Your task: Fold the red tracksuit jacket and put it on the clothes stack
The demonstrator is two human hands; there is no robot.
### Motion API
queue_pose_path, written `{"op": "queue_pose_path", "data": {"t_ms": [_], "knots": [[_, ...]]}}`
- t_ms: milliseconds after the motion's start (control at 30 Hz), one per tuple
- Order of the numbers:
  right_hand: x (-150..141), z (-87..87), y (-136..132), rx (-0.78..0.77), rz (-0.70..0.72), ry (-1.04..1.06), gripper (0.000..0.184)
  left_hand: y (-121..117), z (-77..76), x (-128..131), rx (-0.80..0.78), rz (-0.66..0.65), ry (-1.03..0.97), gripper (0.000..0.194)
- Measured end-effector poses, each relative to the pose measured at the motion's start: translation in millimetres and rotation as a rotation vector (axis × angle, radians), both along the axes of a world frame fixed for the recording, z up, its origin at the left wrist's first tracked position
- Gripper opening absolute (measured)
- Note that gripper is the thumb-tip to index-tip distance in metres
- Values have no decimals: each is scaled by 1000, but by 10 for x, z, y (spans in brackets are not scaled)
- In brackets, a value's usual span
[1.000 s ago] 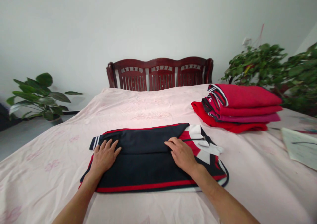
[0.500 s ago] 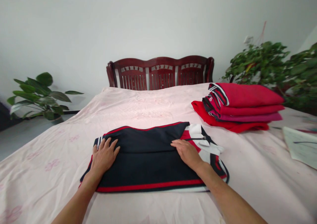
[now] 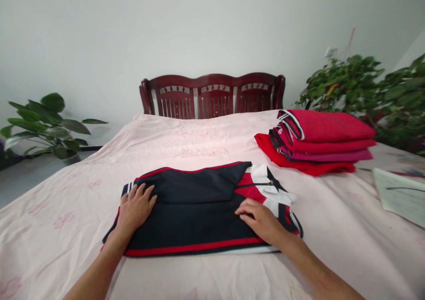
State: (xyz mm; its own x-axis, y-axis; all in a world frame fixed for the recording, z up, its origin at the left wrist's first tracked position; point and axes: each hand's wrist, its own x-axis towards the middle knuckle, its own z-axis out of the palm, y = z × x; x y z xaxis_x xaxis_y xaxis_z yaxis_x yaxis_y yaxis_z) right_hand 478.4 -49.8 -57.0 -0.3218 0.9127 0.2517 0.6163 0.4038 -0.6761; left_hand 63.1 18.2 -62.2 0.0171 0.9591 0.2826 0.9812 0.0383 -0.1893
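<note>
Bedsheet of pale pink cloth with faint flower prints (image 3: pixel 186 280) is spreading across the bed, its near edge running out of view. Behind it, a dark red-brown wooden headboard with slatted panels (image 3: pixel 214 79) is standing against the wall, its lower part being hidden by the bedding. A leafy green potted plant (image 3: pixel 49 123) is growing at the left, and bushy green foliage (image 3: pixel 345 81) is filling the right, cut off by the frame. A folded dark navy fabric jacket with red piping and red-and-white panels (image 3: pixel 189 229) is lying flat on the bedsheet, directly beneath the left hand (image 3: pixel 137 206) and extending under the right hand (image 3: pixel 257 216). Beyond its right end, a stack of folded red and magenta garments (image 3: pixel 332 129) is resting. Farther right, a whitish sheet (image 3: pixel 403 194) is carrying marks too blurred to read. The left hand is pressing flat, fingers spread, gripping nothing and partly covering the white-striped cuff. The right hand is curling loosely, half open, seemingly holding nothing; whether its fingertips are touching the cloth is hard to tell.
</note>
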Motion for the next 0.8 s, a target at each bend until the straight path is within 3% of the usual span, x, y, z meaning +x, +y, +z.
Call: {"op": "queue_pose_path", "data": {"t_ms": [133, 267, 567, 800], "knots": [[123, 30, -52, -137, 102, 80, 15, -3, 10, -4, -5, -2, 8, 49], [178, 113, -126, -207, 208, 5, 16, -12, 29, 8, -7, -3, 7, 49], [118, 131, -189, -72, 247, -105, 11, -11, 40, 8, -3, -7, -12, 49], [70, 224, -255, -141, 121, 154, 18, 4, 9, 7, 8, -8, -69, 49]]}}
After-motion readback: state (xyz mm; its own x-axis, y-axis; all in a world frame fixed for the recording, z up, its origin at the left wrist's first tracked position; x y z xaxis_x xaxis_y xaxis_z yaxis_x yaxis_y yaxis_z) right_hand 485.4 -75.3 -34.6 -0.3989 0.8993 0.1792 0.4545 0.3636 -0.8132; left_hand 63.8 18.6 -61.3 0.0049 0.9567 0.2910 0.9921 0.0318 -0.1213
